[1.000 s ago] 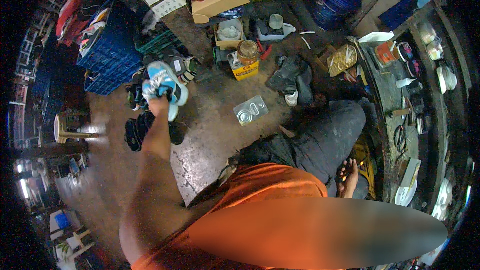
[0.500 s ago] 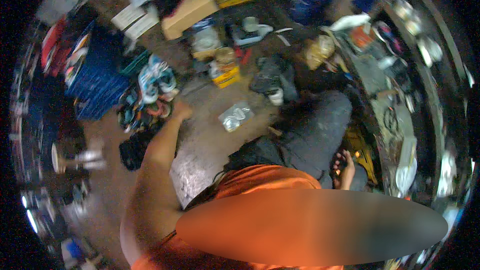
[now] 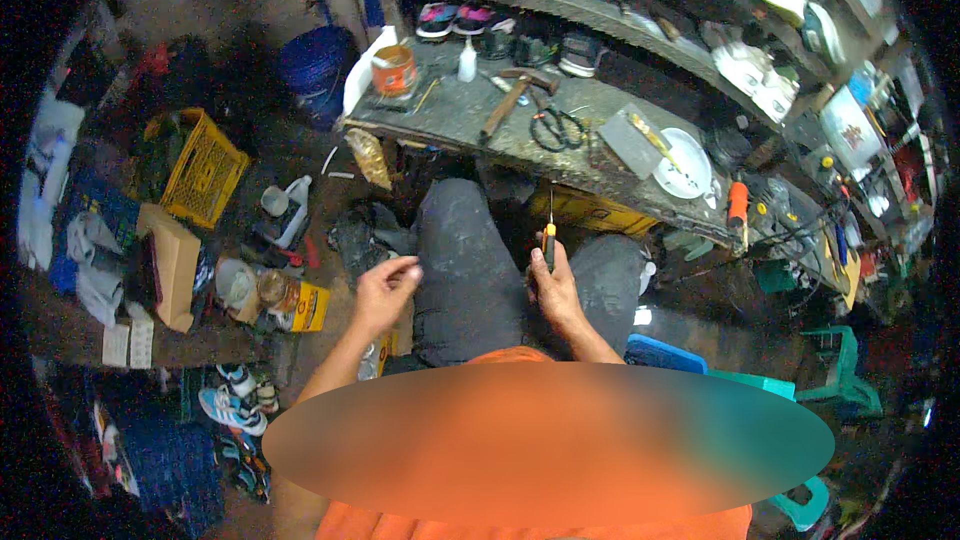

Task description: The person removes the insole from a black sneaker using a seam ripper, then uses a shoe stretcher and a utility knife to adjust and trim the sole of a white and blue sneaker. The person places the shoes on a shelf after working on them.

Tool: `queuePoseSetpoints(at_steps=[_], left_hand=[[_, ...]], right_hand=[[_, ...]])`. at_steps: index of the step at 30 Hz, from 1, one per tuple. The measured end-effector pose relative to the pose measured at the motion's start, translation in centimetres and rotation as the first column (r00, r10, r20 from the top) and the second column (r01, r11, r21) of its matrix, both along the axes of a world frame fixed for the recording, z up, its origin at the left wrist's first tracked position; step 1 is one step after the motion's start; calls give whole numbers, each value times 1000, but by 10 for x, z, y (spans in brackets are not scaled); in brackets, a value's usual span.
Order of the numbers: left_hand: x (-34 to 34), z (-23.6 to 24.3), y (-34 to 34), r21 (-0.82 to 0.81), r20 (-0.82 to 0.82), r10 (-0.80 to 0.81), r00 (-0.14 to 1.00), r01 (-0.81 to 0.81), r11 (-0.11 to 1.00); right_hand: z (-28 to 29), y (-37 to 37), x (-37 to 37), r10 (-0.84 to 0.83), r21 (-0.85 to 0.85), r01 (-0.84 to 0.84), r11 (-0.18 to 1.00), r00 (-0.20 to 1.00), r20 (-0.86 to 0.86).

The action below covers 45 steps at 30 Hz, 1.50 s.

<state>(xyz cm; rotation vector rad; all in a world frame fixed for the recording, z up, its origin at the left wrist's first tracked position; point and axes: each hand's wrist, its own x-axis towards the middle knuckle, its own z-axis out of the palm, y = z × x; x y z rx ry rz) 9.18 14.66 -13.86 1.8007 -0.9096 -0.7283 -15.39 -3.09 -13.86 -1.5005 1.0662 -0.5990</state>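
Upright in my right hand point(image 3: 553, 290) is an awl point(image 3: 550, 237) with a yellow and black handle and a long thin shaft pointing away from me. My fingers wrap its handle, between my thighs and just short of the workbench. My left hand point(image 3: 387, 294) hovers by my left thigh point(image 3: 455, 270), fingers curled and fingertips pinched together. Whatever may be between those fingertips is too small to make out. Ahead on the workbench point(image 3: 440, 125) lie a hammer point(image 3: 510, 105) and black-handled scissors point(image 3: 557, 128).
An orange tin point(image 3: 394, 70), a white bottle point(image 3: 467, 62) and a white plate point(image 3: 683, 163) stand on the bench. Shoes point(image 3: 755, 75) line the shelves above. At left are a yellow crate point(image 3: 205, 168), a cardboard box point(image 3: 167, 265) and a shoe pile point(image 3: 235, 408). A green stool point(image 3: 840, 370) is at right.
The view has swung right toward the workbench. My left hand has come back from the shoe pile to beside my thigh. My right hand now shows the awl raised in front of me.
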Motion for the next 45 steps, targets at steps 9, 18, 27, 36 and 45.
queuePoseSetpoints(at_steps=[9, 18, 27, 36, 45], left_hand=[[-97, 60, -134, -406, -644, -584, 494, 426, 808], [-107, 65, -147, -524, -786, -570, 240, 230, 820], [-80, 76, -153, -555, -742, -523, 419, 55, 830], [-33, 65, -143, -356, -582, -268, 768, 55, 933], [-30, -38, -111, -21, -363, -169, 916, 174, 985]], right_hand=[[65, -4, -19, -36, 482, -273, 833, 842, 538], [72, 3, -35, -59, 466, -356, 810, 742, 668], [82, -6, -30, 31, 372, -319, 872, 793, 608], [185, -279, -49, -229, -296, 441, 847, 806, 545], [158, -326, -74, -73, -346, 174, 922, 955, 287]])
